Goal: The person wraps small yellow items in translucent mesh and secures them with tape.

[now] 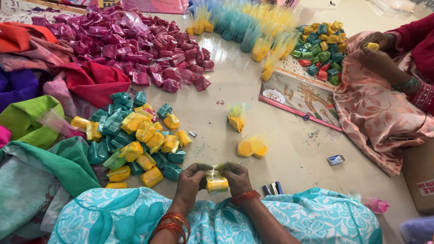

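Observation:
Both my hands hold one small clear plastic packet of yellow powder [217, 183] just above my lap. My left hand [191, 177] pinches its left top corner and my right hand [236, 177] pinches the right one. Two more yellow packets [251, 147] lie on the floor just beyond, and a third [237, 121] sits farther out. A heap of folded yellow and green packets [135, 138] lies to my left.
A large pile of magenta packets [135, 45] fills the far left, teal and yellow packets [248, 25] the far middle. Another person's hands [377, 47] hold a yellow packet at right, near a calendar sheet [300, 97]. Coloured cloths [31, 104] lie left; a stapler [272, 188] by my right wrist.

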